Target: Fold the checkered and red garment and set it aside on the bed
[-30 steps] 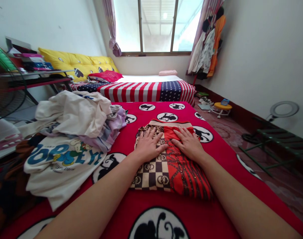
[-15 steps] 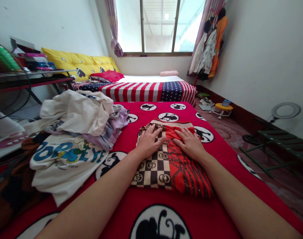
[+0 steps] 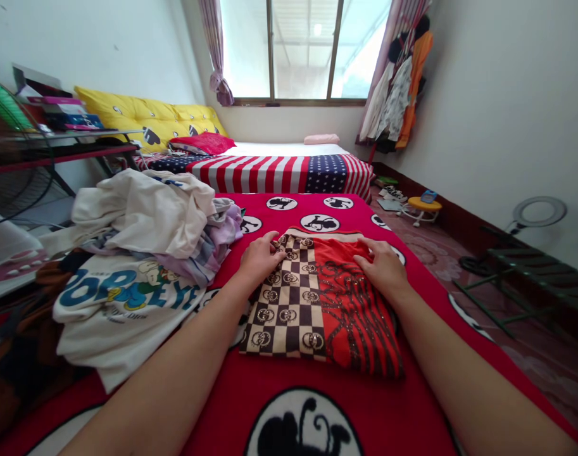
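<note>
- Curling around the far corners of a folded garment (image 3: 317,304), both hands are closing on cloth: the left hand (image 3: 260,256) is pinching the checkered corner, and the right hand (image 3: 386,266) is pinching the red, sequinned edge.
- The folded garment is lying flat on the red blanket (image 3: 355,212), straight ahead between the two forearms, its near edge pointing back toward the person.
- A heap of clothes (image 3: 160,215) is sitting just left of the left hand, with a Popeye T-shirt (image 3: 122,297) spreading out below it; the flag-striped bed (image 3: 279,174) is lying well beyond.
- Judging from these grips, handling it well is depending on both hands taking every layer together, since the top layer alone would be peeling open.
- Keeping both hands level and evenly spaced is looking wise, so the squared edges are not skewing.
- The sequinned half is probably snagging more easily, so a light, steady grip on that side is seeming best.
- Steering clear of the heap on the left is also mattering, as loose sleeves there could be catching the corner.
</note>
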{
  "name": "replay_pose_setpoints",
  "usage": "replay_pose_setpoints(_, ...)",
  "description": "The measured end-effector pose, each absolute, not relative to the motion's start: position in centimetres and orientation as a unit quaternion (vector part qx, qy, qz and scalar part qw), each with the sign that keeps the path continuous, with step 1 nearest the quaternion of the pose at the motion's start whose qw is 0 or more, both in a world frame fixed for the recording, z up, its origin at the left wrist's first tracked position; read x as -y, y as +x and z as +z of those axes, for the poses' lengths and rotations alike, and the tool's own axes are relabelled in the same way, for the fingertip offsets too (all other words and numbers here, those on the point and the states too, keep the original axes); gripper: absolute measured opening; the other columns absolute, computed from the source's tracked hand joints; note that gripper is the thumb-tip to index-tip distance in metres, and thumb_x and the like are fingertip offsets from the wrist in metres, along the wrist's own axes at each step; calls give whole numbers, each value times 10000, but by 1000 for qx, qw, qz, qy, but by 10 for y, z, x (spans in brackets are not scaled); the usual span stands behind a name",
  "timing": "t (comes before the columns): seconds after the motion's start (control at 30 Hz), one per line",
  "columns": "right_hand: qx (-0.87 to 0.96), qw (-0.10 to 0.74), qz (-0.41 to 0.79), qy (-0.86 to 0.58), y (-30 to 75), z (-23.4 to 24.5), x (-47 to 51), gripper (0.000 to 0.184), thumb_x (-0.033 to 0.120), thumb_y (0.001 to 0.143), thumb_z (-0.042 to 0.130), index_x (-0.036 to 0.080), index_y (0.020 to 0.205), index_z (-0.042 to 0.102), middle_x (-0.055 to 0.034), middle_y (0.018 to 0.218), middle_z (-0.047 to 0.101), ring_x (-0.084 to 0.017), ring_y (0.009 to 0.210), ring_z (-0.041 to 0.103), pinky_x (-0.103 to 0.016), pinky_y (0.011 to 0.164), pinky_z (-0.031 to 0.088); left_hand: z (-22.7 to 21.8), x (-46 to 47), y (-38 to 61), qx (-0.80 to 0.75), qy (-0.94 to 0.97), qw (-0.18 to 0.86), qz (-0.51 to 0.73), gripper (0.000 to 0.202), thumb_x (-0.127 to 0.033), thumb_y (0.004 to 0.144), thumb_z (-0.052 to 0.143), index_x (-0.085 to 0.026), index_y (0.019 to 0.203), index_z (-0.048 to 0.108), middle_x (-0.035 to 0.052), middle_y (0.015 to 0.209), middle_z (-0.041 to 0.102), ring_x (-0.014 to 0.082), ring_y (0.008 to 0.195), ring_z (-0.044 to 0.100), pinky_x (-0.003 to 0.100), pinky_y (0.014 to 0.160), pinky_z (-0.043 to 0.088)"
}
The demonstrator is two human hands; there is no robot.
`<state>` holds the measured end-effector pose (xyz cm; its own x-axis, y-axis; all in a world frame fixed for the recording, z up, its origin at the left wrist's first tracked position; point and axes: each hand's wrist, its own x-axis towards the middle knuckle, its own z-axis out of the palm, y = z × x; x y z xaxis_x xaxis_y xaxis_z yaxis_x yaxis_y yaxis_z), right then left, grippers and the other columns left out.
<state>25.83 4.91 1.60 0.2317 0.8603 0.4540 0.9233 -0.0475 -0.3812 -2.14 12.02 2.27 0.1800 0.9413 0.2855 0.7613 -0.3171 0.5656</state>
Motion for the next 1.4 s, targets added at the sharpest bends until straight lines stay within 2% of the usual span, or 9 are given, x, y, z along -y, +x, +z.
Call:
replay_pose_setpoints(0.13, 668, 392, -23, -632, 251, 17, -48, 236, 150, 809, 525, 174, 935, 724, -67, 967, 680, -187, 908, 627, -283, 840, 474, 26, -118, -19, -501, 767, 127, 380, 291, -210, 763, 655, -221, 1051, 693, 9, 789, 685, 149, 712, 616, 232, 663, 454)
replay_pose_setpoints(0.23, 664, 435, -27, -608, 248, 18, -48, 265, 129, 820, 476, 182, 923, 714, -58, 996, 688, -169, 945, 626, -271, 873, 465, 25, -121, -21, -475, 746, 95, 458, 183, -214, 790, 615, -193, 945, 710, 24, 825, 677, 143, 710, 601, 236, 679, 465)
replay_pose_setpoints(0.5, 589, 314, -64, -742, 255, 35, -42, 275, 356, 845, 516, 226, 971, 723, -53, 957, 701, -199, 844, 631, -287, 718, 441, 21, -120, -27, -504, 770, 76, 385, 220, -211, 767, 649, -202, 976, 719, 49, 958, 672, 167, 820, 610, 272, 790, 483)
replay_pose_setpoints(0.7, 582, 103, 72, -804, 263, 71, -31, 493, 619, 795, 508, 185, 653, 693, -70, 669, 665, -201, 676, 607, -265, 532, 328, 49, -82, 0, -420, 788, 127, 431, 153, -276, 849, 593, -179, 879, 707, 26, 815, 684, 138, 693, 600, 241, 684, 462)
replay_pose_setpoints(0.83, 601, 102, 128, -782, 274, 70, -30, 524, 657, 748, 561, 160, 624, 675, -48, 560, 616, -164, 596, 579, -235, 513, 329, 65, -25, 12, -322, 878, 134, 328, 240, -363, 909, 538, -199, 832, 697, 14, 758, 684, 136, 691, 610, 233, 652, 439)
replay_pose_setpoints(0.97, 605, 99, 143, -777, 280, 64, -33, 483, 634, 739, 583, 170, 638, 671, -43, 587, 638, -156, 590, 574, -234, 509, 333, 62, 23, -13, -256, 945, 29, 200, 304, -468, 866, 586, -205, 728, 652, 17, 695, 627, 156, 658, 581, 266, 622, 437)
replay_pose_setpoints(1.13, 593, 91, 151, -786, 274, 62, -33, 355, 533, 724, 650, 185, 659, 677, -28, 615, 661, -157, 609, 589, -234, 505, 330, 34, 29, -60, -285, 935, 29, 210, 279, -365, 785, 707, -238, 1030, 658, 58, 1007, 656, 201, 889, 617, 303, 768, 505)
replay_pose_setpoints(1.3, 596, 84, 122, -789, 266, 64, -31, 101, 285, 687, 653, 197, 655, 691, -28, 667, 677, -159, 657, 612, -227, 516, 330, 23, 25, -81, -253, 933, 52, 250, 198, -174, 919, 480, -239, 986, 655, 43, 902, 640, 150, 817, 596, 246, 732, 478)
replay_pose_setpoints(1.4, 593, 78, 73, -798, 265, 66, -31, 118, 259, 676, 608, 204, 690, 711, -40, 720, 693, -174, 704, 621, -240, 516, 318, 30, 27, -85, -237, 940, 43, 241, 261, -133, 931, 412, -235, 960, 651, 42, 853, 621, 144, 761, 567, 242, 685, 437)
